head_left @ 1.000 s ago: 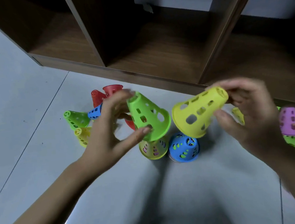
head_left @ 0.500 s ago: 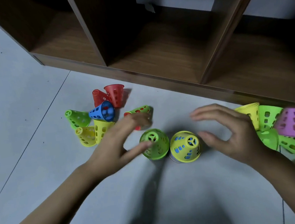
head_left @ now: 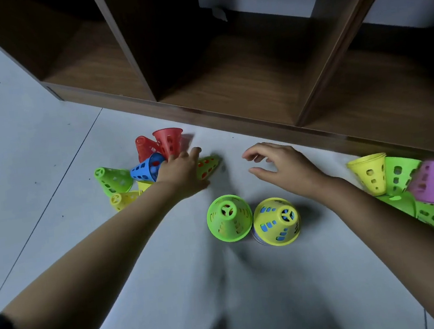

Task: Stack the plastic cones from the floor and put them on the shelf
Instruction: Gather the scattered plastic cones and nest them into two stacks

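Both hands have left the two upright stacks and moved up toward the shelf side of the tiled floor [head_left: 43, 124]. Left hand [head_left: 181, 172] now lies over the left cluster, fingertips between the blue cone [head_left: 143, 171] and the upright red cone [head_left: 168, 142]; a green cone with red inside [head_left: 208, 165] lies on its side just beside the thumb. The back of the hand faces the camera, so I cannot tell whether the fingers close on anything. Right hand [head_left: 286, 164] hovers apart, fingers spread and loosely bent, holding nothing. Green stack [head_left: 228, 218] and yellow stack [head_left: 276, 221], blue showing through its holes, stand wide end down, side by side; judged parked as bases for more cones. Right pile with the purple cone [head_left: 433, 183] lies against the wooden shelf [head_left: 226, 66], whose compartments show no cones. Judged step: fetching the next cone; task early.
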